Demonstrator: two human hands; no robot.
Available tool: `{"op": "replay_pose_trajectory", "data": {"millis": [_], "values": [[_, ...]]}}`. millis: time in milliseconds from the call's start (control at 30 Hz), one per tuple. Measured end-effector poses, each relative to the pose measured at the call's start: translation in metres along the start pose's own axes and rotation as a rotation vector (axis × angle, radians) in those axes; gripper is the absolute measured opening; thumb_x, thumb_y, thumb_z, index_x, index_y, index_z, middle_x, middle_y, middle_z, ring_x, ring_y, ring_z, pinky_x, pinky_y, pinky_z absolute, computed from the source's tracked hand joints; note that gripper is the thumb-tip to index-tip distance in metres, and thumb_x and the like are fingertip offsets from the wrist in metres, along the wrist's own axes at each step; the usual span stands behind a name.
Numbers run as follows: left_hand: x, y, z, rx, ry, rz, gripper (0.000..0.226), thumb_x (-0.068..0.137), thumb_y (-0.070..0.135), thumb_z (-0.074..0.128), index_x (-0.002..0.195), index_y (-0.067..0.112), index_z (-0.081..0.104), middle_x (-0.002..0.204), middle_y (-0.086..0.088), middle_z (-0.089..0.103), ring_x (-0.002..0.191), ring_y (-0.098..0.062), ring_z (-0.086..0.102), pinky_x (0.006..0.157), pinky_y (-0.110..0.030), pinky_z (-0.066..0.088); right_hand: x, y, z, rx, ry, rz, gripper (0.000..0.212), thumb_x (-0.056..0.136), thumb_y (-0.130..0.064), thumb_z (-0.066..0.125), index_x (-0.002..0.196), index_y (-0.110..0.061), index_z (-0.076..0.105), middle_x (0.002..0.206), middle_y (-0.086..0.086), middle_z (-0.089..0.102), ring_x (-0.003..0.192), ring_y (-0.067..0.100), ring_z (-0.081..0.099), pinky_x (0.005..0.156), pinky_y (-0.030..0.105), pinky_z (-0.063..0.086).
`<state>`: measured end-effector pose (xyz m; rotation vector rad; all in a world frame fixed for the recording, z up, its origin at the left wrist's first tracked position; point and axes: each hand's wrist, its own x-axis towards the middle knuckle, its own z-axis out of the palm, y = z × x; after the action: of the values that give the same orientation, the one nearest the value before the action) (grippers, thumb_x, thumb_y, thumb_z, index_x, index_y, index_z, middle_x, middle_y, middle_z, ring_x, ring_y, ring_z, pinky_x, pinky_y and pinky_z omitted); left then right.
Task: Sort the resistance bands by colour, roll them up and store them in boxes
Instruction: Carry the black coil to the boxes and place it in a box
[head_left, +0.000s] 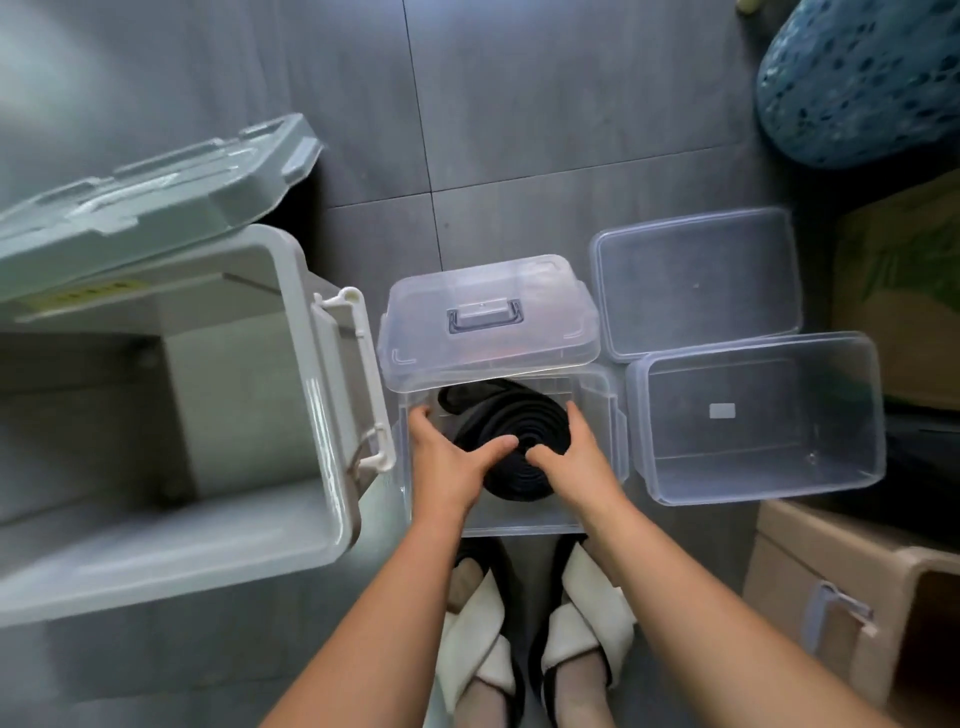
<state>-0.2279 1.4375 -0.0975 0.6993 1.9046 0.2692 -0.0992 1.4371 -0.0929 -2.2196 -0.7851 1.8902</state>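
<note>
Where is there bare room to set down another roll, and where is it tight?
Free: the empty right box, beside the middle box; the shallow tray behind it; the bare floor past the handled lid. Crowded: the middle box, where the left hand and right hand grip the black roll.

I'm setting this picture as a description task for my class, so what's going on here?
A person's left hand and right hand hold a rolled black band inside an open clear box on the floor. A clear handled lid sits just beyond it; a second clear box on the right holds nothing yet.
</note>
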Motion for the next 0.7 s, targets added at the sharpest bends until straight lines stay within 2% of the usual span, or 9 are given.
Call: {"op": "replay_pose_trajectory", "data": {"millis": [67, 167, 267, 367, 433, 533, 600, 667, 700], "values": [[-0.008, -0.001, 0.002, 0.215, 0.056, 0.113, 0.086, 0.072, 0.031, 0.077, 0.137, 0.005, 0.026, 0.145, -0.012, 0.029, 0.133, -0.027, 0.031, 0.106, -0.031, 0.028, -0.002, 0.001, 0.000, -0.041, -0.009, -0.008, 0.077, 0.088, -0.007, 0.055, 0.148, -0.013, 0.007, 0.156, 0.005, 0.012, 0.142, 0.018, 0.017, 0.112, 0.029, 0.018], [-0.005, -0.007, 0.010, 0.362, 0.017, 0.167, 0.074, 0.088, 0.030, 0.060, 0.144, 0.006, 0.018, 0.156, -0.011, 0.006, 0.144, -0.024, 0.008, 0.114, -0.033, 0.012, 0.005, 0.005, 0.007, -0.077, 0.071, -0.007, 0.072, 0.089, -0.009, 0.057, 0.147, -0.017, 0.016, 0.151, 0.007, 0.028, 0.135, 0.023, 0.033, 0.110, 0.036, 0.029], [0.013, -0.018, 0.009, 0.170, -0.058, 0.079, 0.071, 0.090, 0.025, 0.058, 0.144, 0.001, 0.020, 0.153, -0.016, 0.016, 0.142, -0.026, 0.016, 0.115, -0.033, 0.013, 0.011, 0.009, 0.019, -0.161, 0.190, -0.009, 0.061, 0.089, -0.019, 0.058, 0.142, -0.019, 0.028, 0.138, 0.007, 0.046, 0.121, 0.028, 0.048, 0.099, 0.043, 0.041], [0.011, -0.023, 0.009, 0.035, -0.064, 0.050, 0.073, 0.090, 0.024, 0.058, 0.146, 0.005, 0.015, 0.152, -0.013, 0.021, 0.141, -0.025, 0.021, 0.115, -0.038, 0.020, 0.005, 0.011, 0.029, -0.302, 0.258, -0.010, 0.059, 0.092, -0.026, 0.054, 0.142, -0.020, 0.023, 0.142, 0.004, 0.041, 0.122, 0.028, 0.047, 0.093, 0.041, 0.040], [0.005, -0.023, 0.010, 0.223, -0.014, 0.140, 0.072, 0.093, 0.029, 0.051, 0.147, 0.008, 0.008, 0.155, -0.012, 0.009, 0.143, -0.022, 0.012, 0.116, -0.034, 0.015, 0.003, 0.013, 0.032, -0.334, 0.285, -0.003, 0.059, 0.094, -0.029, 0.051, 0.143, -0.020, 0.020, 0.145, 0.002, 0.038, 0.124, 0.028, 0.046, 0.092, 0.040, 0.039], [-0.004, -0.021, 0.010, 0.536, 0.118, 0.302, 0.059, 0.097, 0.034, 0.039, 0.147, 0.012, 0.018, 0.157, -0.009, -0.001, 0.144, -0.023, 0.001, 0.115, -0.035, 0.009, 0.002, 0.016, 0.034, -0.301, 0.290, 0.011, 0.060, 0.094, -0.030, 0.050, 0.144, -0.021, 0.018, 0.146, 0.001, 0.038, 0.125, 0.027, 0.043, 0.092, 0.041, 0.039], [-0.001, -0.021, 0.008, 0.634, 0.194, 0.349, 0.047, 0.096, 0.021, 0.047, 0.140, 0.008, 0.036, 0.151, -0.016, 0.021, 0.140, -0.031, 0.019, 0.111, -0.039, 0.023, 0.001, 0.016, 0.034, -0.296, 0.289, 0.001, 0.059, 0.093, -0.029, 0.050, 0.143, -0.022, 0.019, 0.145, 0.000, 0.039, 0.124, 0.027, 0.044, 0.090, 0.041, 0.040], [0.007, -0.016, 0.008, 0.702, 0.286, 0.441, 0.040, 0.081, 0.005, 0.067, 0.120, 0.002, 0.057, 0.120, -0.021, 0.053, 0.112, -0.038, 0.049, 0.089, -0.044, 0.045, 0.002, 0.017, 0.034, -0.288, 0.277, -0.012, 0.060, 0.093, -0.029, 0.051, 0.143, -0.021, 0.019, 0.146, 0.000, 0.037, 0.124, 0.027, 0.044, 0.091, 0.042, 0.042], [0.011, -0.013, 0.006, 0.668, 0.313, 0.466, 0.037, 0.077, 0.001, 0.070, 0.113, 0.002, 0.061, 0.109, -0.019, 0.057, 0.101, -0.038, 0.052, 0.083, -0.042, 0.046, 0.003, 0.017, 0.033, -0.272, 0.268, -0.018, 0.061, 0.093, -0.029, 0.051, 0.144, -0.021, 0.019, 0.147, 0.000, 0.035, 0.126, 0.027, 0.042, 0.092, 0.044, 0.042]]}}
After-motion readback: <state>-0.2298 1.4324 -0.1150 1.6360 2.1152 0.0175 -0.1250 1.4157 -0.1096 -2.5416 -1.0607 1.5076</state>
